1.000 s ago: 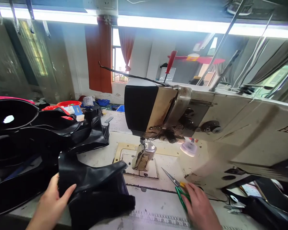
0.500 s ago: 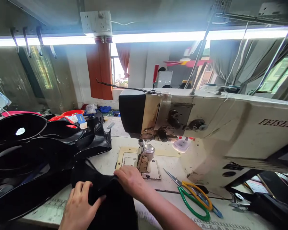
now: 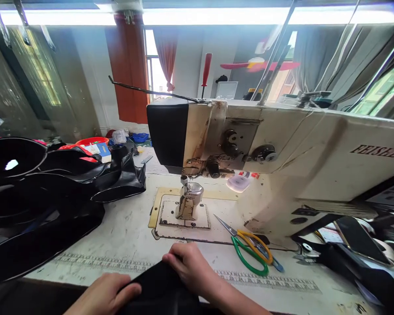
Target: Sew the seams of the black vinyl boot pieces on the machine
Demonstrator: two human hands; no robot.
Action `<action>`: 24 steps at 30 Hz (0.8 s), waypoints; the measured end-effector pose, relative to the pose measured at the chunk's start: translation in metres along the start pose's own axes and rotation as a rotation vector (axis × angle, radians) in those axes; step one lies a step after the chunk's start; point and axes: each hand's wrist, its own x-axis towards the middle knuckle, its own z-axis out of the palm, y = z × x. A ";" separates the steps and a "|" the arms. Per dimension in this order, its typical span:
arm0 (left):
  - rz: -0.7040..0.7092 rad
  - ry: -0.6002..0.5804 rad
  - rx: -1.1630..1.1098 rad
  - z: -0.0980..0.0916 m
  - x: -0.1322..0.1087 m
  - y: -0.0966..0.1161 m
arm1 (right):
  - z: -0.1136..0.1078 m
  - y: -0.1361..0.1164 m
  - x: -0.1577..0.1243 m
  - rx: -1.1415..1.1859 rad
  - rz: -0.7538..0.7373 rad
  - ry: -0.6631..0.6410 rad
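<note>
A black piece of material [image 3: 162, 284] spans the space between my hands at the table's front edge. My left hand [image 3: 110, 291] grips its left side, thumb on top. My right hand [image 3: 190, 267] pinches its upper right corner between thumb and fingers. Beyond them stands the sewing machine [image 3: 282, 162], whose metal post [image 3: 188, 203] rises from the bed plate. The material is in front of this post, apart from it. Scissors with green and orange handles [image 3: 249, 249] lie open to the right of my right hand.
Black sewn pieces [image 3: 62, 201] are heaped on the left of the table [image 3: 124, 227]. A measuring tape strip [image 3: 269, 282] runs along its front. At the right are a phone [image 3: 361, 240] and a bobbin [image 3: 307, 247]. A red screwdriver [image 3: 206, 70] stands on the machine.
Both hands have drawn the black material down toward the front edge, away from the post and the heap. The camera view has tilted downward.
</note>
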 end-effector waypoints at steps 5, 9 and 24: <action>0.141 0.330 0.465 0.041 0.060 -0.006 | 0.054 0.044 -0.019 -0.235 0.063 0.136; 0.331 0.391 0.435 0.059 0.089 0.015 | 0.080 0.048 -0.023 -0.332 0.071 0.180; 0.885 0.525 0.235 0.085 0.114 0.042 | -0.078 0.167 -0.111 -0.616 0.435 0.191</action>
